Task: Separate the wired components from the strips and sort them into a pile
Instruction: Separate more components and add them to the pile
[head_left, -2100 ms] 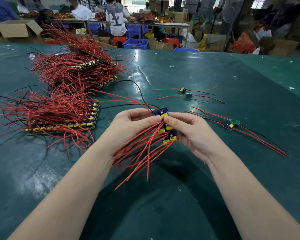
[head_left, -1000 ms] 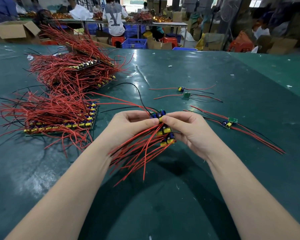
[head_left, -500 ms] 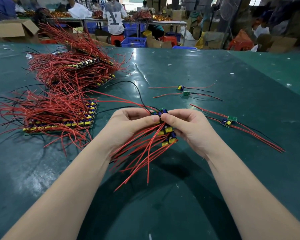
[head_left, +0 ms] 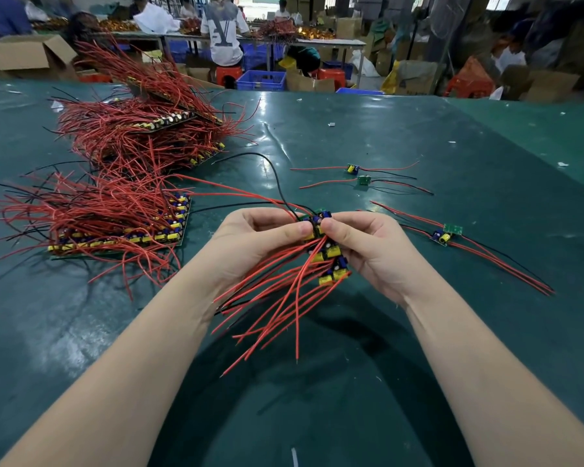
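Observation:
Above the green table (head_left: 418,136) both hands hold one strip of small boards (head_left: 329,254) with yellow and blue parts and many red wires hanging toward me. My left hand (head_left: 253,244) pinches the strip's top end from the left. Thumb to thumb with it, my right hand (head_left: 368,251) pinches the same end from the right. Separated wired components lie to the right: one (head_left: 352,169), a second (head_left: 363,180), and a third (head_left: 444,235) nearer my right hand.
Stacks of unsplit strips with red wires fill the left: a near stack (head_left: 122,230) and a taller far heap (head_left: 149,133). A black wire (head_left: 273,170) arcs from the held strip. Beyond the table edge are people, blue crates (head_left: 262,79) and cardboard boxes (head_left: 27,57).
The hands stay pinched on the strip's top end with only slight shifts. The hanging wires sway a little. The loose components have not moved.

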